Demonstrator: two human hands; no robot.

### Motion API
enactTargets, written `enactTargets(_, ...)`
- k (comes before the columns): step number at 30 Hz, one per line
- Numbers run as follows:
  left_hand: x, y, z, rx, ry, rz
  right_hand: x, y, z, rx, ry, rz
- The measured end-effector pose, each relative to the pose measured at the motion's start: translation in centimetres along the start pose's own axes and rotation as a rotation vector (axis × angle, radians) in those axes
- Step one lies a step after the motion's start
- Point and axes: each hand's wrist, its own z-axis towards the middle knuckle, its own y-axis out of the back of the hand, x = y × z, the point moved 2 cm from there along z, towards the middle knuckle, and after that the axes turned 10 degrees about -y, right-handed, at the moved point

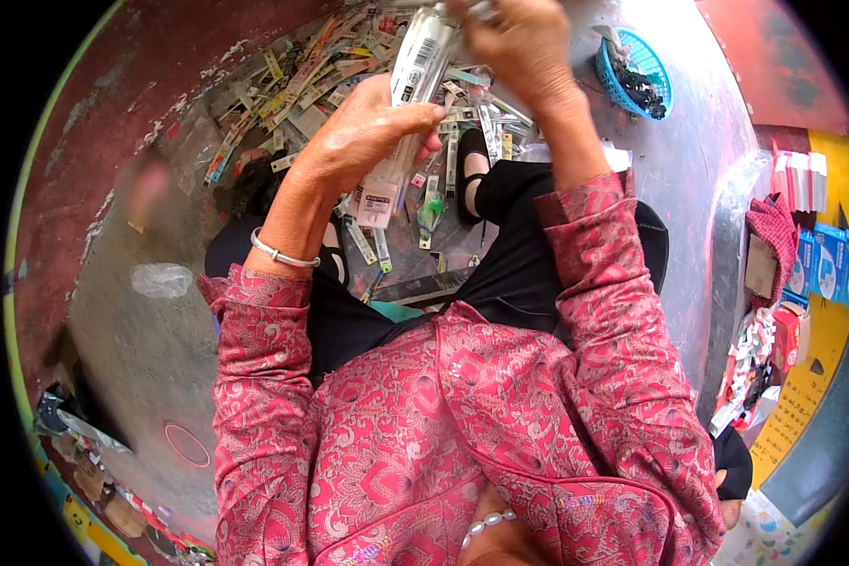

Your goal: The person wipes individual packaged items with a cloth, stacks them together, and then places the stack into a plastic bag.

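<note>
Left hand (363, 132): my grip wraps the pack (410, 85), upper centre.
Right hand (519, 42): my grip pinches its top end.
Floor (160, 330): wrappers (292, 75) upper left, blue basket (637, 71) upper right.

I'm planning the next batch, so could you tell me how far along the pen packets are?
Done: a bundle of clear pen packets is gathered in the left hand. In hand: the right hand grips its top end. Left: many loose packets lie scattered on the floor.

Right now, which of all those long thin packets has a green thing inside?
The clear packet lying on the floor just below the left hand, beside the black shoe; the scattered others look mostly yellow, white or red.
</note>
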Motion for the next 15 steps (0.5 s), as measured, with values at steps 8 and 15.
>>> enactTargets(8, 0.7, 1.6, 1.9, -0.316, -0.289, 0.963, -4.2, -2.2, -1.6, 0.585, -1.135, 0.776)
enactTargets(15, -1.4, 1.8, 1.1, -0.131, -0.265, 1.156, -2.8, -3.7, -2.2, 0.611, -1.145, 1.027)
